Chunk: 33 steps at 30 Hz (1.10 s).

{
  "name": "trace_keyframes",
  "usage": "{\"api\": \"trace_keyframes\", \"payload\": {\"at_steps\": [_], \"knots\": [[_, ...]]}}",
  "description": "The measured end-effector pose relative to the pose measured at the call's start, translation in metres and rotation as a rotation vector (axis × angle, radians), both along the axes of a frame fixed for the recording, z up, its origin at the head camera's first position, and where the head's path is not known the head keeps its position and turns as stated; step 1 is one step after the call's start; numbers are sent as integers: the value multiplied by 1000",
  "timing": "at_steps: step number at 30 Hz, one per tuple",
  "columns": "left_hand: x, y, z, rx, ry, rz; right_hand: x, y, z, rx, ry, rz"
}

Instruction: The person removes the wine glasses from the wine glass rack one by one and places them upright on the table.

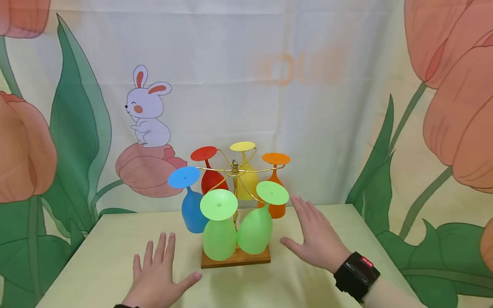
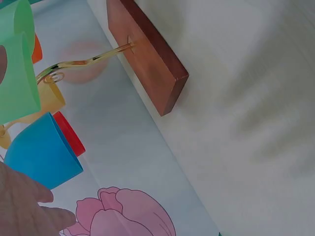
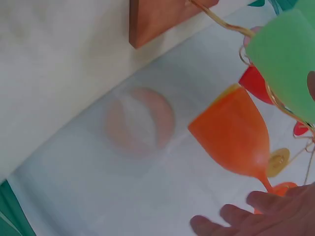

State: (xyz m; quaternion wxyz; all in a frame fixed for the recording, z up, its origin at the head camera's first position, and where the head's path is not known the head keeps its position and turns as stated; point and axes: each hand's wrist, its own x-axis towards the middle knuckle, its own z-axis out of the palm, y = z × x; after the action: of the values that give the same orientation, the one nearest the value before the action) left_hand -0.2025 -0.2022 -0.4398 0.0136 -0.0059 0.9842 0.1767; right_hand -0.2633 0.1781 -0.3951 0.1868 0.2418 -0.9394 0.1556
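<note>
A gold wire rack (image 1: 235,171) on a wooden base (image 1: 246,258) carries several plastic goblets upside down by their feet. Two light green goblets (image 1: 219,239) hang at the front, a blue goblet (image 1: 192,211) at the left. Behind hang a red goblet (image 1: 213,179), a yellow goblet (image 1: 247,184) and an orange goblet (image 3: 234,135). My left hand (image 1: 155,271) is spread over the table, left of the base, holding nothing. On the other side my right hand (image 1: 317,235) reaches out with straight fingers, beside the right green goblet, also holding nothing.
The rack stands on a pale yellow table (image 1: 308,282). Behind it hangs a curtain (image 1: 319,128) printed with tulips and a rabbit (image 1: 148,111). A black strap device (image 1: 357,276) sits on my right wrist.
</note>
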Motion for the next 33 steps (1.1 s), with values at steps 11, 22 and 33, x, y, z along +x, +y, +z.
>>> {"api": "trace_keyframes", "payload": {"at_steps": [11, 22, 33], "knots": [[5, 7, -7, 33, 9, -50, -19, -6, 60, 89, 303, 423], [5, 14, -5, 153, 5, -52, -15, -25, 71, 187, 289, 483], [6, 20, 2, 266, -20, -73, -10, -28, 76, 188, 332, 492]]}}
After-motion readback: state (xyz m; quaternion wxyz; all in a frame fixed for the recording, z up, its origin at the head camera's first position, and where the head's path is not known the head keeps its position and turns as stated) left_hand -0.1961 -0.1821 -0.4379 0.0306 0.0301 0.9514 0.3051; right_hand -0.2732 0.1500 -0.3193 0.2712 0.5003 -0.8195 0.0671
